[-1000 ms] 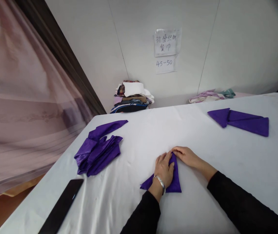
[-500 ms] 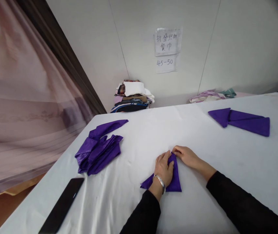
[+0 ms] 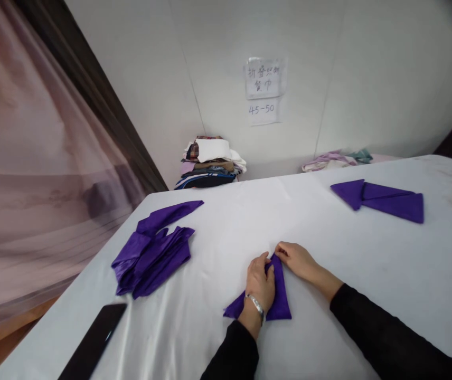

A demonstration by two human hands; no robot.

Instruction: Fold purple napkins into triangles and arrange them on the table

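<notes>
While your left hand (image 3: 260, 279) lies flat, fingers spread and palm down, on the purple napkin (image 3: 278, 298), your right hand (image 3: 294, 258) meets it from the right with fingertips closed on the cloth's pointed top. Neither hand lifts the napkin; the left presses it, the right pinches its tip. A silver bracelet (image 3: 256, 304) circles your left wrist, and both forearms wear black sleeves (image 3: 368, 327).

You have the napkin low in the frame, a little right of centre, resting on the white tablecloth (image 3: 329, 253). It is deep purple with a slight sheen, folded into a narrow upright triangle: the point sits between your hands, the wider base spreads toward you, and one lower corner sticks out to the left past your wrist.

Further out, at middle left, a loose heap of purple napkins (image 3: 150, 252) lies well apart from your hands. Down in the lower left corner a black phone (image 3: 93, 343) rests on the table. At upper right, folded purple napkins (image 3: 380, 199) lie flat. Beyond the table's far edge a stack of folded fabrics (image 3: 210, 163) stands against the wall, below a paper sign (image 3: 265, 79) with handwriting
</notes>
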